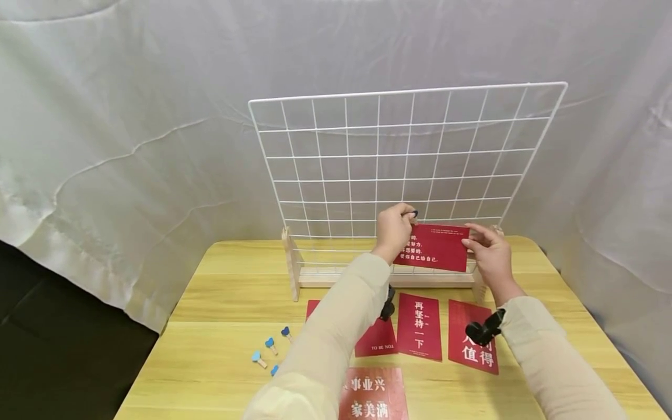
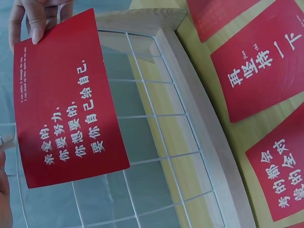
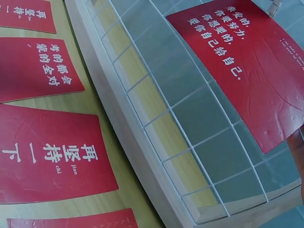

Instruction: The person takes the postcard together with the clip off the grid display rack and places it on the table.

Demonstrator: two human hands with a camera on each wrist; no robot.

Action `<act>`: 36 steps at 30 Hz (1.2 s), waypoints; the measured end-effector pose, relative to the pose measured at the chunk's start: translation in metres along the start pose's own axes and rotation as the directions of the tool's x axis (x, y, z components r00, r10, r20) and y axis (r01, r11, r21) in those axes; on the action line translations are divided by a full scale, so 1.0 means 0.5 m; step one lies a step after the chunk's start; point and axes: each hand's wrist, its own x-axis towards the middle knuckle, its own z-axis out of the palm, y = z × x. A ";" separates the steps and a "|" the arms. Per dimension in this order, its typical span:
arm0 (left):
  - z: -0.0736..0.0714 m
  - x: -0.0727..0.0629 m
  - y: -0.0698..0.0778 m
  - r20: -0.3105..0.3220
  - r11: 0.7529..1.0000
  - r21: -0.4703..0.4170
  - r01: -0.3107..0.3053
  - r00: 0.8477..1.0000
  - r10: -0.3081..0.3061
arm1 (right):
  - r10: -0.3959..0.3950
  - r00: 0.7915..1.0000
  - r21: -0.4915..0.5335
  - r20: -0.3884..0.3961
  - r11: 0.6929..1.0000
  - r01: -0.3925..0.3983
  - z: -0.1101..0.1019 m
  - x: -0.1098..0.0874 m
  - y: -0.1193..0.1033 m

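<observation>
A red card [image 1: 438, 248] with white Chinese writing is held lengthwise in front of the lower right part of a white wire grid [image 1: 378, 125]. My right hand [image 1: 490, 254] pinches the card's right end, thumb in front. At the card's upper left corner, my left hand [image 1: 394, 230] pinches a small clothespin [image 2: 7, 142] with a dark blue end. That clothespin's tip shows at the card's edge in the right wrist view. Most of the left hand is outside the left wrist view, where the right fingers [image 2: 40, 21] hold the card's far end.
The grid stands in a wooden base [image 1: 383, 280] on a yellow wood-grain table [image 1: 210, 350]. More red cards lie in front, including one vertical-text card [image 1: 420, 326] and a lighter one [image 1: 374, 394]. Several heart clothespins [image 1: 270, 344] lie left. A pale curtain [image 1: 157, 116] hangs behind.
</observation>
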 end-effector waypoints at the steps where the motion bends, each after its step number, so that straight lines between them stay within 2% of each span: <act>1: 0.000 0.000 -0.002 0.003 0.999 -0.043 0.017 1.000 -0.017 | 0.011 1.000 0.035 0.023 0.999 -0.012 0.006 -0.009 -0.022; 3: -0.002 -0.002 -0.006 0.013 0.992 -0.112 0.052 0.999 -0.051 | 0.053 0.998 -0.010 0.033 0.999 -0.053 0.038 -0.039 -0.103; 5: -0.005 -0.004 -0.010 0.025 0.983 -0.163 0.079 0.997 -0.076 | 0.102 0.993 0.023 0.060 0.994 -0.104 0.078 -0.078 -0.209; 6: -0.007 -0.006 -0.013 0.029 0.982 -0.171 0.086 0.996 -0.083 | 0.103 0.992 0.053 0.076 0.993 -0.108 0.088 -0.088 -0.233; 8: -0.012 -0.012 -0.014 0.040 0.978 -0.181 0.102 0.995 -0.097 | 0.125 0.990 -0.004 0.068 0.992 -0.125 0.102 -0.106 -0.268; 10: -0.016 -0.019 -0.016 0.047 0.976 -0.184 0.117 0.993 -0.110 | 0.116 0.991 0.032 0.068 0.992 -0.118 0.086 -0.105 -0.231; 11: -0.019 -0.023 -0.017 0.048 0.976 -0.182 0.120 0.992 -0.113 | 0.099 0.993 0.046 0.069 0.994 -0.103 0.072 -0.100 -0.197; 12: -0.021 -0.027 -0.018 0.048 0.977 -0.179 0.120 0.992 -0.113 | 0.090 0.995 0.001 0.051 0.996 -0.090 0.051 -0.089 -0.146; 13: -0.023 -0.031 -0.020 0.050 0.977 -0.178 0.122 0.992 -0.115 | 0.091 0.995 -0.053 0.028 0.995 -0.089 0.041 -0.088 -0.120; 15: -0.028 -0.039 -0.025 0.042 0.980 -0.161 0.117 0.993 -0.112 | 0.067 0.998 -0.069 0.005 0.995 -0.066 0.020 -0.085 -0.059; 18: -0.037 -0.052 -0.034 0.028 0.983 -0.147 0.114 0.993 -0.111 | 0.042 0.999 -0.114 -0.023 0.993 -0.044 0.008 -0.093 -0.017; 24: -0.059 -0.073 -0.057 0.015 0.980 -0.136 0.145 0.989 -0.144 | 0.046 0.998 -0.111 -0.044 0.993 -0.050 0.013 -0.117 -0.014; 29: -0.079 -0.091 -0.070 0.028 0.966 -0.181 0.185 0.983 -0.183 | 0.069 0.996 -0.115 -0.055 0.991 -0.075 0.016 -0.140 -0.031; 36: -0.100 -0.120 -0.085 0.034 0.951 -0.201 0.237 0.971 -0.235 | 0.098 0.993 -0.182 -0.073 0.977 -0.109 0.009 -0.178 -0.046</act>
